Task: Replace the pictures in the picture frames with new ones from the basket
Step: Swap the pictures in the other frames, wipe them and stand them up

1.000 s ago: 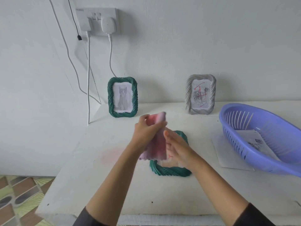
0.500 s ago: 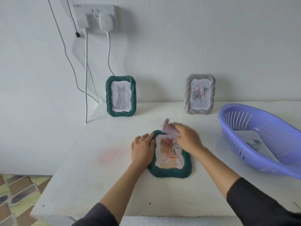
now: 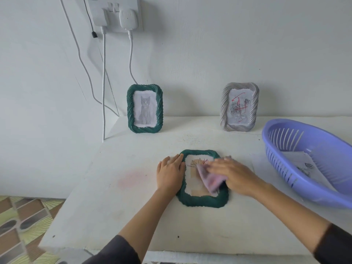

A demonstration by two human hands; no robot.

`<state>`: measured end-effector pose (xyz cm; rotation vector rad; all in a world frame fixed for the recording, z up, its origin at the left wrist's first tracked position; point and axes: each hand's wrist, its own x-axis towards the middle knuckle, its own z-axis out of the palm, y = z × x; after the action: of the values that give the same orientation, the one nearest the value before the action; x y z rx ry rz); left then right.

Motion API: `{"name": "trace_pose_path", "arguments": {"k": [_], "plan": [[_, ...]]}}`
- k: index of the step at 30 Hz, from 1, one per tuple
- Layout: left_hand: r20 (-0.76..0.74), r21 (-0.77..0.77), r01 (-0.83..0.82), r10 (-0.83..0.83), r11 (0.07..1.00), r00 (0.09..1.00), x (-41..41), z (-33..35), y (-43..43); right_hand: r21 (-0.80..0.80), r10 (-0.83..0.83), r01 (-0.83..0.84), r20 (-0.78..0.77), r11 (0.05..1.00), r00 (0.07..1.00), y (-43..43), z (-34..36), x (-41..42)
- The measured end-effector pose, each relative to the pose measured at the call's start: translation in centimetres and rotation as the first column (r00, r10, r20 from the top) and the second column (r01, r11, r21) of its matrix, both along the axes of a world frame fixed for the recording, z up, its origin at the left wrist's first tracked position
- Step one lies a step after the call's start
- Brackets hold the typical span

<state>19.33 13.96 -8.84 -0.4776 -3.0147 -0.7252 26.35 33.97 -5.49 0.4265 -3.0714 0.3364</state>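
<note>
Left hand (image 3: pixel 169 175) flat, fingers straight, steadies the lying green frame (image 3: pixel 202 201); right hand (image 3: pixel 234 174), blurred, seemingly flat-fingered, wipes glass with pink cloth (image 3: pixel 209 179). Next, probably: flip frame, swap picture (image 3: pixel 192 180).

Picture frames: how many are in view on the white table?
3. One green twisted-rim picture frame stands back left; one grey twisted-rim frame stands back right; a second green frame lies flat at the front centre. None appears hidden.

Green rope-rimmed frame (image 3: pixel 202 201) flat mid-table, flower drawing (image 3: pixel 198 161) partly covered; green cat frame (image 3: pixel 145 108) and grey frame (image 3: pixel 239 107) upright against the wall; purple basket (image 3: pixel 282 166) at right holding printed sheets (image 3: pixel 302 164)
</note>
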Motion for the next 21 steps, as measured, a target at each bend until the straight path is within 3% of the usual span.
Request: {"name": "trace_pose_path", "arguments": {"k": [4, 10, 12, 17, 21], "plan": [[0.004, -0.001, -0.010, 0.010, 1.000, 1.000, -0.4, 0.0, -0.2, -0.109, -0.216, 0.205, -0.100, 0.973, 0.971, -3.0, -0.7, -3.2], [0.012, -0.006, -0.006, 0.006, 1.000, 1.000, -0.4, 0.0, -0.4, -0.137, 0.132, -0.124, 0.054, 0.983, 0.990, -1.5, -0.8, 1.1], [0.009, -0.004, -0.008, 0.008, 1.000, 1.000, -0.4, 0.1, -0.3, -0.085, 0.103, -0.096, 0.075, 0.992, 0.992, -0.2, -0.1, 0.4], [0.006, -0.006, -0.015, 0.015, 1.000, 1.000, -0.4, -0.1, -0.3, -0.066, -0.141, 0.136, -0.084, 0.989, 0.986, -1.7, -0.2, -3.3], [0.005, 0.009, -0.011, 0.011, 1.000, 1.000, -0.4, 0.0, -0.2, -0.136, 0.088, -0.088, -0.007, 0.987, 0.996, -2.5, -1.2, -0.8]]}}
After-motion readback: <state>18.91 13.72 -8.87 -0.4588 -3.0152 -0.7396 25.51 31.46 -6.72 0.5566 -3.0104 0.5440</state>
